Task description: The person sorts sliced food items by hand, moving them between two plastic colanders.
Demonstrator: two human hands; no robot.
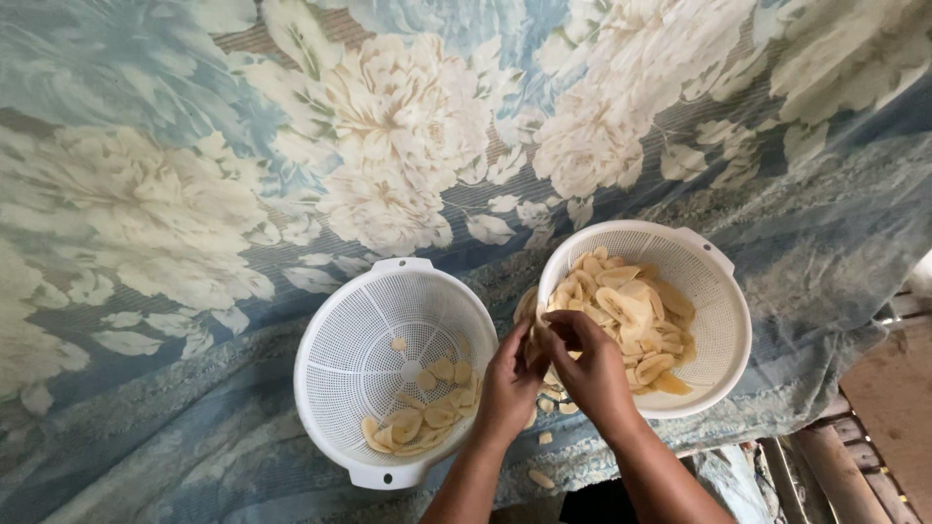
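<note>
I am pinching a stack of pale banana slices (532,330) between my left hand (507,386) and right hand (590,367), fingers closed around it over the gap between the right colander (723,291) and left colander (335,335), peeling gently so none break.

One head-worn camera looks steeply down, close over two white colanders (396,374) on a floral cloth (194,175).
</note>
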